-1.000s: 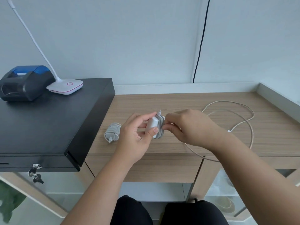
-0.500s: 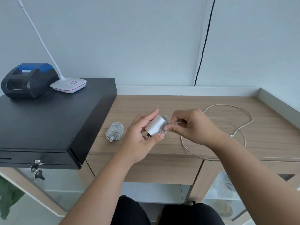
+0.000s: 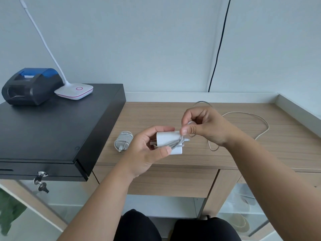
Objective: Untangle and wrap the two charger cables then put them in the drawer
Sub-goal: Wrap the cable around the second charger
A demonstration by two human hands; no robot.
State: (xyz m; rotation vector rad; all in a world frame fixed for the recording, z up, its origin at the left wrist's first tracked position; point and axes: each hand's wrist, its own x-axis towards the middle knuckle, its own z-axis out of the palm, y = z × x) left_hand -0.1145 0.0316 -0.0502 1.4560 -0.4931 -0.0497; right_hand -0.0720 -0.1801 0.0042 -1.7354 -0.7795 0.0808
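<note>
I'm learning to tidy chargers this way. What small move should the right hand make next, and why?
Probably carry the cable round the white charger block for another turn. The left hand grips the block, which bears only a few turns, the right hand pinches the cable beside it, and a long loose loop lies on the wooden counter.

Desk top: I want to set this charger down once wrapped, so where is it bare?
Bare wood lies along the back of the desk between the black box and the loose cable, and at the front edge. The wrapped charger crowds the left.
</note>
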